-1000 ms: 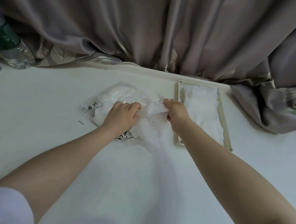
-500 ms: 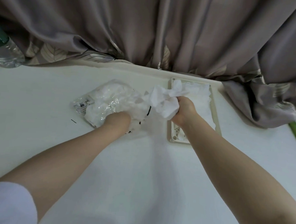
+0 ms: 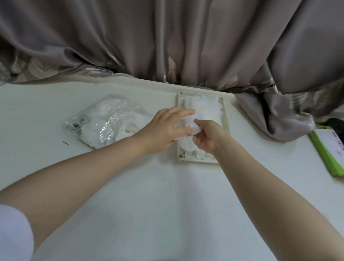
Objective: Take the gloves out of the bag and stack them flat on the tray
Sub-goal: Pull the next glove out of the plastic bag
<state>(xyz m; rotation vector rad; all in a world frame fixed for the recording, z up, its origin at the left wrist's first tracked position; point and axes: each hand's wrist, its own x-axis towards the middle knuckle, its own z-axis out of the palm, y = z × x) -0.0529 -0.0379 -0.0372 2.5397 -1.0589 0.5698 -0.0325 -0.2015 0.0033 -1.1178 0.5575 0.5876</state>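
A clear plastic bag (image 3: 105,125) stuffed with thin white gloves lies left of centre on the white table. To its right sits a cream rectangular tray (image 3: 225,121) with white gloves (image 3: 205,107) lying flat in it. Above the tray's left half, a crumpled white glove (image 3: 187,127) is pinched between both hands. My left hand (image 3: 163,132) grips its left side with fingers stretched toward the tray. My right hand (image 3: 206,138) holds its right side, over the tray's near half.
A grey-brown curtain (image 3: 172,40) hangs along the table's far edge and bunches onto the table right of the tray. A green-edged box (image 3: 331,150) lies at the far right. A small dark speck (image 3: 65,143) lies left of the bag.
My right hand pulled a glove out of the bag and carried it right to the tray. My left hand let go of the bag and joined it on the glove.
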